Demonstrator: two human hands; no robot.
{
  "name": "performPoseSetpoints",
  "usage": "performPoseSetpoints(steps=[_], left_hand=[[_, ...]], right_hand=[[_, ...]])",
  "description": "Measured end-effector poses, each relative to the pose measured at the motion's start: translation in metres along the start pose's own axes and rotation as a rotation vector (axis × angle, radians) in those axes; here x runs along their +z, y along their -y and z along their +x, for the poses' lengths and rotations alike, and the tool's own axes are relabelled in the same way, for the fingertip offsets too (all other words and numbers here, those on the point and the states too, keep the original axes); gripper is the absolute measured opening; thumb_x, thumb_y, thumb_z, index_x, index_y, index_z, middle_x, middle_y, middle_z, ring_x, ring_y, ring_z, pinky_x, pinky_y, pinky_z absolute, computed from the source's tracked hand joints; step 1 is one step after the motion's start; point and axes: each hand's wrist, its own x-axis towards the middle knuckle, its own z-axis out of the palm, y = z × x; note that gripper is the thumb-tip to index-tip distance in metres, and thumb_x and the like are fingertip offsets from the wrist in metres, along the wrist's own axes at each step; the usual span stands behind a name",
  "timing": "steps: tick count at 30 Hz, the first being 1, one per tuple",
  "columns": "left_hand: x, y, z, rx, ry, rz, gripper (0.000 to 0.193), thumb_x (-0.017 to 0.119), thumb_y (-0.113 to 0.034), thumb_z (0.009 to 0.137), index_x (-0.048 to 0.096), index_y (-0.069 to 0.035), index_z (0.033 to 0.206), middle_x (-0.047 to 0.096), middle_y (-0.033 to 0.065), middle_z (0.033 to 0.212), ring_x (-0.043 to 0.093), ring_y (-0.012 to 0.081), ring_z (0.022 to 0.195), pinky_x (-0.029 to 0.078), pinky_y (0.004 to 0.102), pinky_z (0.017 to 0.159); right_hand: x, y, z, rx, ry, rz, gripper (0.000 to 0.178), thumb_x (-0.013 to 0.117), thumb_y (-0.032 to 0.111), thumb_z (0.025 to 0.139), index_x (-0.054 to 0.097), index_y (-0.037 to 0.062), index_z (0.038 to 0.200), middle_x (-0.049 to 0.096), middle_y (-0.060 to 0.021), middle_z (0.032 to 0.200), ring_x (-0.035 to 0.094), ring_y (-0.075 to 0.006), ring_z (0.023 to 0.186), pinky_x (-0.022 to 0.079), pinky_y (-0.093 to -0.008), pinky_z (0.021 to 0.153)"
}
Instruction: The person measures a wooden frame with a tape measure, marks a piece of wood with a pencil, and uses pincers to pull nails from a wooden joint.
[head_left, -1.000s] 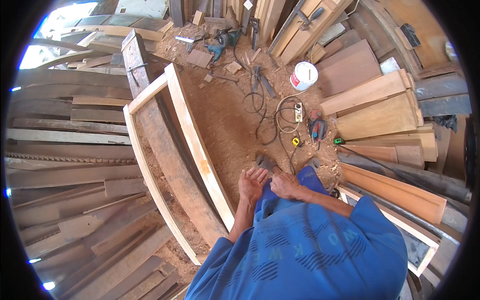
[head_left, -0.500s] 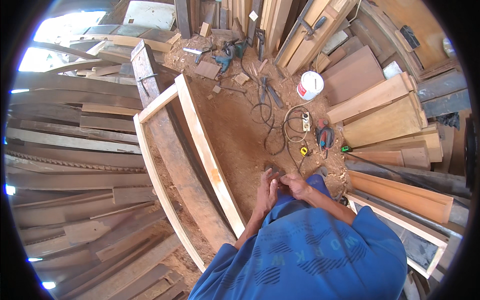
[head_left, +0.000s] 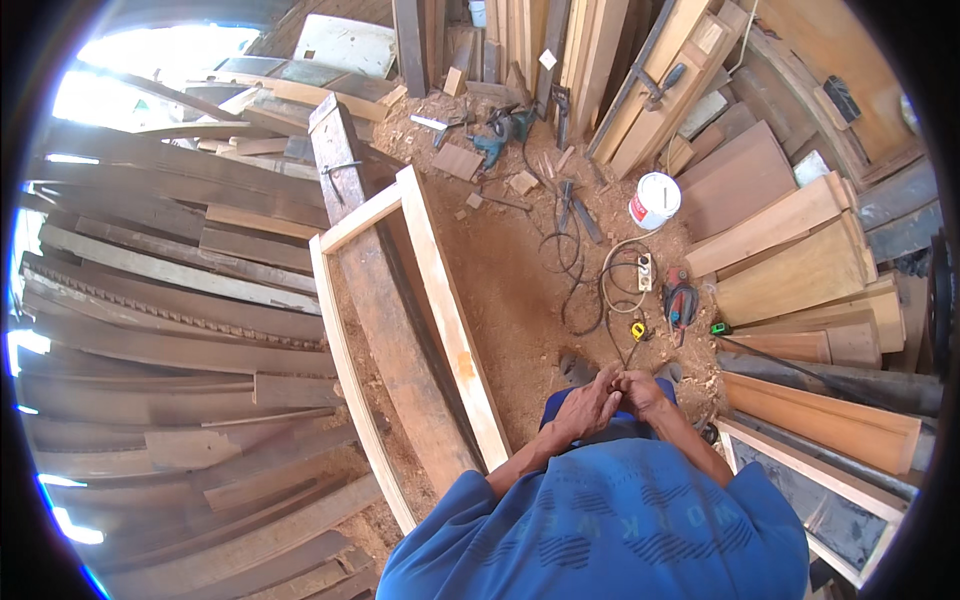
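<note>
Two bare hands, the left hand (head_left: pixel 590 405) and the right hand (head_left: pixel 643 392), meet in front of the person's body, fingertips together. The left one's fingers look loosely curled and the right one's are bent in toward them; whether something small is pinched between them is hidden, so I cannot tell if either is closed on anything.

Nearest on the left is the pale wooden frame (head_left: pixel 450 320). Its short rail (head_left: pixel 362 222) crosses over the thick beam (head_left: pixel 398 340) toward the far end, while its long rails run outside the beam's left and right edges. A dark clamp-like tool (head_left: pixel 342 168) sits on the beam beyond that rail, closer to the far corners. Ahead of the fingers, a yellow tape measure (head_left: pixel 638 330) lies on the sawdust-covered floor (head_left: pixel 500 270), off the beam's right edge, with a red tool (head_left: pixel 680 305) near it.

For close finger work like this, I would judge it best done with forearms steady near the body, one hand bracing while the other makes the fine movement, using light pressure from the pads. Working clear of the beam's right edge seems sensible, as an elbow swung left could knock the frame's near rail.
</note>
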Motion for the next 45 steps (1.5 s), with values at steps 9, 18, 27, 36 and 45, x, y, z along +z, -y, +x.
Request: performPoseSetpoints(steps=[9,18,27,36,45], left_hand=[[-0.017,-0.008,-0.001,0.028,-0.003,-0.027,0.057,0.044,-0.029,0.1,0.022,-0.003,0.146,0.06,0.0244,0.125,0.06,0.0466,0.108,0.049,0.0517,0.092],[-0.037,0.011,-0.024,0.126,-0.335,-0.092,0.045,0.045,-0.02,0.099,0.037,-0.003,0.14,0.059,0.0244,0.127,0.061,0.043,0.111,0.05,0.0457,0.095],[-0.071,0.036,-0.029,0.007,-0.693,-0.624,0.04,0.039,-0.019,0.104,0.039,-0.001,0.139,0.057,0.0194,0.131,0.059,0.0273,0.119,0.047,0.0376,0.1],[-0.155,0.102,-0.011,-0.205,-1.071,-0.484,0.044,0.053,-0.015,0.099,0.041,0.001,0.138,0.055,0.0202,0.133,0.054,0.0281,0.124,0.044,0.0381,0.103],[-0.314,0.191,0.068,-0.673,-1.257,-0.367,0.055,0.06,-0.026,0.094,0.044,0.006,0.135,0.056,0.0298,0.129,0.055,0.0381,0.123,0.044,0.0424,0.104]], right_hand=[[0.017,0.02,-0.006,-0.105,0.181,-0.062,0.038,0.073,0.038,0.085,0.064,0.0035,0.097,0.066,-0.0053,0.091,0.064,-0.0175,0.079,0.055,-0.0303,0.068],[0.085,0.038,0.012,-0.14,0.066,-0.254,0.018,0.057,0.018,0.095,0.067,0.0038,0.088,0.066,-0.0042,0.081,0.062,-0.0135,0.067,0.05,-0.026,0.059],[0.116,0.056,0.07,-0.395,0.112,-1.003,0.026,0.053,0.021,0.089,0.061,0.0025,0.071,0.056,-0.0076,0.062,0.053,-0.0158,0.057,0.042,-0.0364,0.051],[0.181,0.105,0.133,-0.01,0.077,-0.876,0.029,0.058,0.028,0.095,0.056,0.0094,0.072,0.052,-0.0007,0.063,0.049,-0.0119,0.051,0.043,-0.0286,0.046],[0.205,0.24,0.25,-0.023,0.01,-0.9,0.022,0.059,0.024,0.092,0.059,0.0046,0.081,0.056,-0.0029,0.067,0.051,-0.0112,0.048,0.042,-0.026,0.043]])
